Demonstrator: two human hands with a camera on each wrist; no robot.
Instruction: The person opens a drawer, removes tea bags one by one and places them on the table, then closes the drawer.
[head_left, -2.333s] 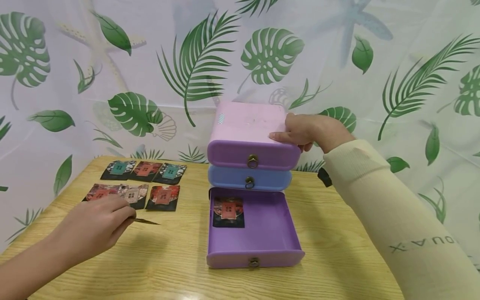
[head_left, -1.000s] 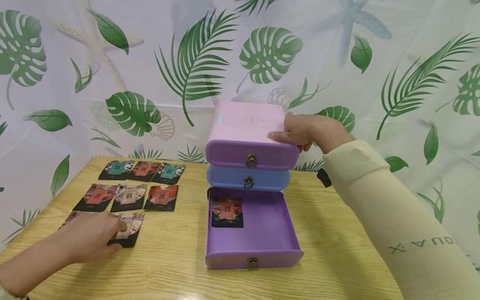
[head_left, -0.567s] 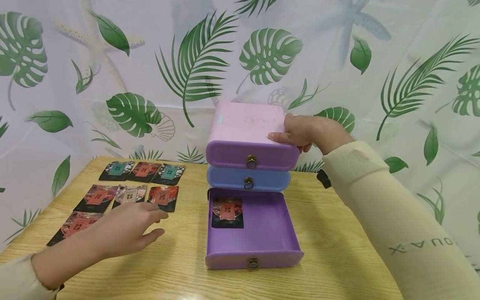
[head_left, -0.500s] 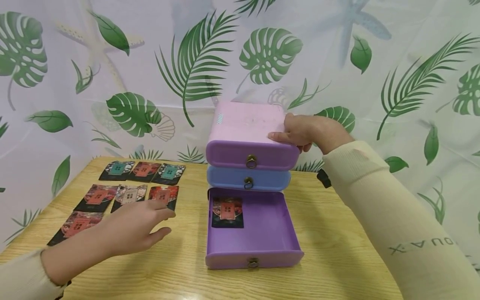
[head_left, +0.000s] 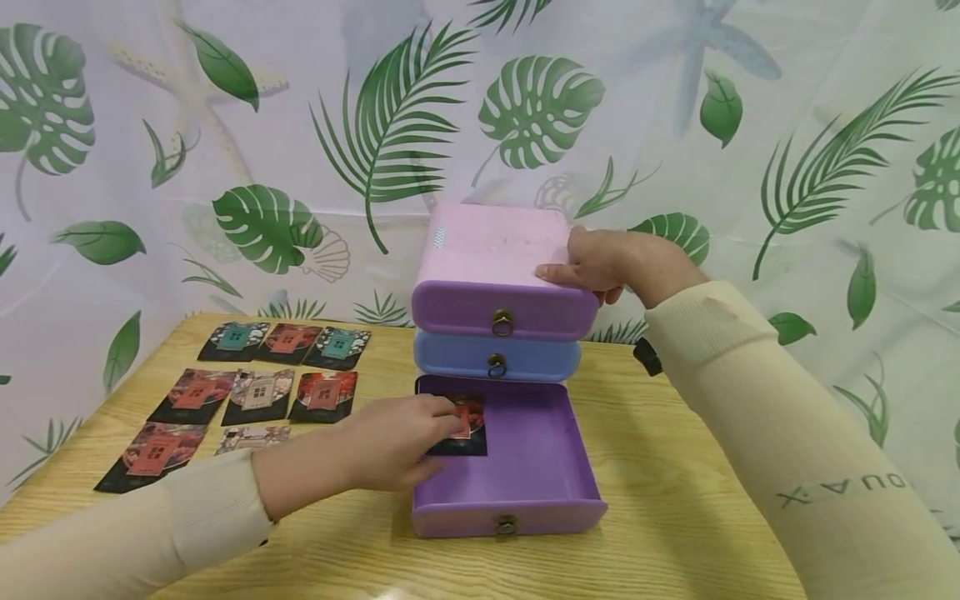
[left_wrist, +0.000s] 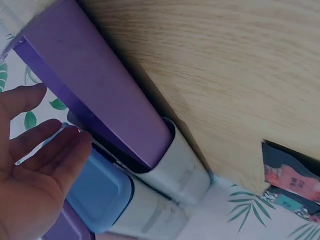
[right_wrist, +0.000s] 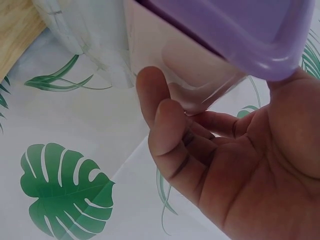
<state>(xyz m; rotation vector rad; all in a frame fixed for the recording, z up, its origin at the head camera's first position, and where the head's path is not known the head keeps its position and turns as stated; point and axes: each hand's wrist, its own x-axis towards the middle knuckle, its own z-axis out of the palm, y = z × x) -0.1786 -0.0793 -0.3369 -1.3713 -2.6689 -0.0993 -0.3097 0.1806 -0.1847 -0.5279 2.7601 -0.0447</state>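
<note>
A small chest of stacked drawers has a pink top and a blue drawer in the middle. Its purple bottom drawer is pulled out. In that drawer a dark sachet with a red label lies at the left, partly covered in the head view by my left hand. The left wrist view shows this hand with loosely bent fingers and nothing in them. My right hand grips the top box's right front edge, thumb on top, its fingers curled by the side.
Several sachets lie in rows on the left of the wooden table, among them a teal one and a pale one. My left forearm passes over the nearest pale sachet. A leaf-print cloth hangs behind.
My left hand set a pale sachet down in the nearest row, let go of it, then moved right over the open purple drawer. My right hand stayed on the top box.
</note>
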